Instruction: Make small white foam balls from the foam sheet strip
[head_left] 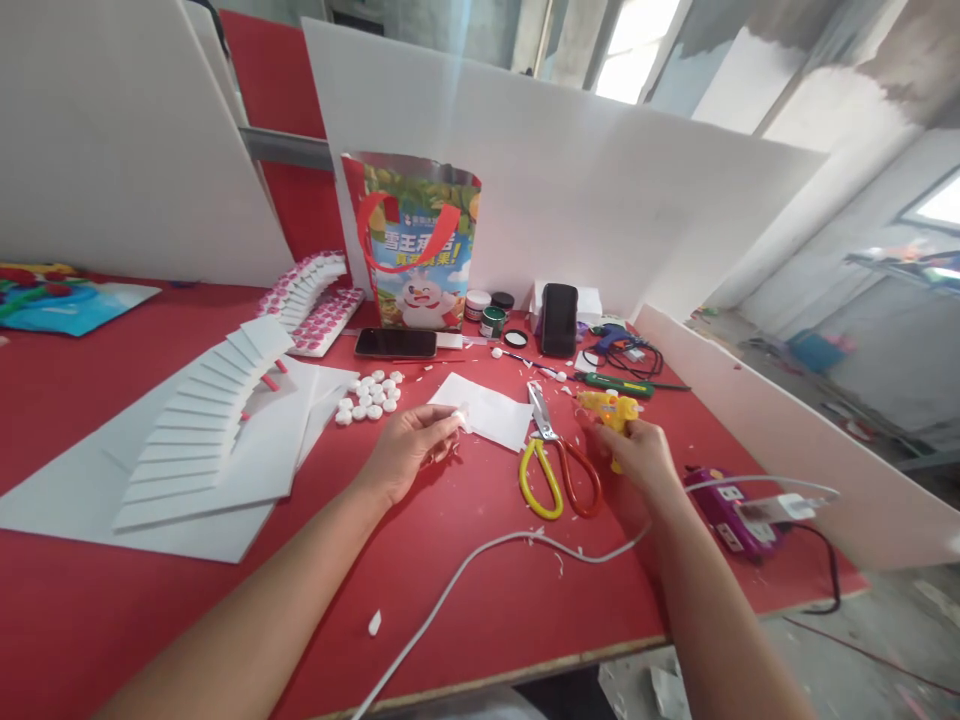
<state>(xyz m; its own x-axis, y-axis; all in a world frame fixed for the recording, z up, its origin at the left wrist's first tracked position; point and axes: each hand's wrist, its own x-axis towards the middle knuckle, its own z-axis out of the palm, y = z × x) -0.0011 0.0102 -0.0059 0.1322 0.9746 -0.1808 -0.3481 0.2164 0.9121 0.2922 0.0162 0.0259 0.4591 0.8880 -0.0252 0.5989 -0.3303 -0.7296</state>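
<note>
Pinched between thumb and fingers of my left hand (415, 445) is a small white piece (460, 418), too small to make out fully. It is above the near left part of a white paper sheet (491, 412). My right hand (642, 452) is wrapped round the handle of a yellow glue gun (609, 407), whose nozzle points left. Between my hands lie scissors (551, 452) with one yellow and one red handle, blades partly spread. A cluster of small round white pieces (369, 396) sits left of the paper.
A stepped white foam-board model (187, 430) stands at left on white sheets. Behind are a pink-patterned model (319, 315), a printed bag (420, 250), phones (395, 343), paint jars (493, 321) and a green screwdriver (619, 385). A white cable (480, 552) crosses the table; a purple power block (731, 512) is at right.
</note>
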